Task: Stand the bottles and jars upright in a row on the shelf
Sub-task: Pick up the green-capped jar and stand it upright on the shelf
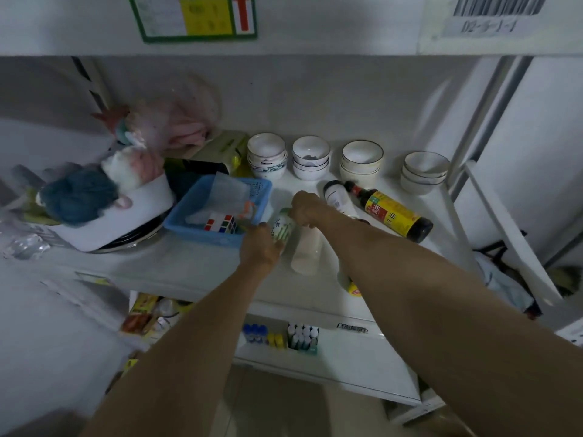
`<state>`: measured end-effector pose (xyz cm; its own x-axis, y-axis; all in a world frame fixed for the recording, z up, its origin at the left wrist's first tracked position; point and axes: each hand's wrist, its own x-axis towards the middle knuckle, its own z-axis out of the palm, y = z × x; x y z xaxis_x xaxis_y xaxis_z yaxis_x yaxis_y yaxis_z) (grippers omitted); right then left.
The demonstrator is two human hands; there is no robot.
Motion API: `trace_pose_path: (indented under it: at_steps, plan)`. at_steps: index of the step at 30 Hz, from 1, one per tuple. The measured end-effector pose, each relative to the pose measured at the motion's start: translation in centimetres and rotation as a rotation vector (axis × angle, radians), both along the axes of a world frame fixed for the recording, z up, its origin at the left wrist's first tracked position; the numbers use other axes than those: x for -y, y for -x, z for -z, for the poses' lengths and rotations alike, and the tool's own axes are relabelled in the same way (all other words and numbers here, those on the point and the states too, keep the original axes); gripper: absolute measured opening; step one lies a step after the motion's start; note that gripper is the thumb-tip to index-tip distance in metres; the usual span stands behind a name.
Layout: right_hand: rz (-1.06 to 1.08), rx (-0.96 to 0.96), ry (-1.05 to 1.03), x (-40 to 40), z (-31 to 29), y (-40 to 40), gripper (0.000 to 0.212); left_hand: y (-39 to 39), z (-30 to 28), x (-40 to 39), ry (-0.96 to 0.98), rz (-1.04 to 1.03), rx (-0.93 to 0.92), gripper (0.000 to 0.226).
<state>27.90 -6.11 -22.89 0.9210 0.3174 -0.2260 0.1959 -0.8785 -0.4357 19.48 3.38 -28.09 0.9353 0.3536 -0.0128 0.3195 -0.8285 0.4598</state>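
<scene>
White shelf (315, 190): four bowl stacks (361, 162) along the back. Blue basket (186, 216) at left. Dark soy bottle (391, 212) lies on its side, right. Pale bottle (304, 250) lies flat, centre. Green-printed bottle (281, 227), tilted, beside basket: left hand (260, 247) wraps its base, right hand (304, 208) pinches its top.

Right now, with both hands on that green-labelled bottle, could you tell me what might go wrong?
1. The green-labelled bottle sits tight between the blue basket and a pale bottle; lifting it may nudge either.
2. The right hand's forearm lies over a yellow-capped bottle near the shelf edge; it could get pushed off.
</scene>
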Motion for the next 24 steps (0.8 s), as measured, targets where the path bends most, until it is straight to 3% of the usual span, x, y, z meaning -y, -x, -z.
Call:
trace_pose_path:
  at_steps: [8,13,16,24]
  plan:
    - [-0.019,0.048,0.024,-2.4,1.0,-2.9,0.038,-1.4,1.8,-0.7,-0.024,0.035,0.082,0.034]
    - [-0.040,-0.075,0.074,-3.7,1.8,-3.9,0.034,-1.7,2.7,-1.1,-0.078,0.020,0.044,0.035]
    - [-0.049,-0.043,0.106,-4.1,2.2,-4.0,0.031,-1.7,3.1,-0.9,-0.080,0.021,0.036,0.028]
    - [-0.004,0.017,0.144,-4.7,3.8,-3.9,0.040,-1.0,4.1,-0.2,0.111,-0.055,0.076,0.033]
